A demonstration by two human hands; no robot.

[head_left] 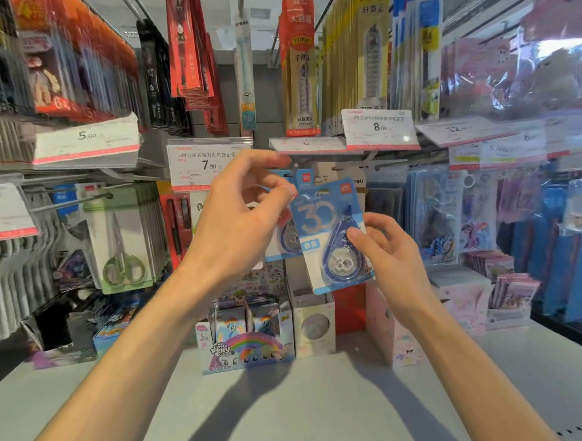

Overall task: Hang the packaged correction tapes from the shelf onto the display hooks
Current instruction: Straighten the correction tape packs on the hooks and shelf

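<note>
Correction tape pack (331, 235): blue card with a large "30" and a teardrop-shaped blue dispenser under clear plastic, tilted, raised just below the 7.90 price tag (209, 162) and slightly to its right. Your right hand (385, 245) pinches the pack's lower right edge, thumb on the front over the dispenser. Your left hand (239, 219) has its grip pressed together at the pack's top left corner, fingertips (281, 160) reaching up near the hook (295, 167) beside the tag. Second blue pack (284, 241): hanging behind the first, partly hidden by your left hand. Scissors pack (122, 242): hanging well left of the tag. Shelf (292, 405): grey, below the tag, carrying boxes (245, 337).
</note>
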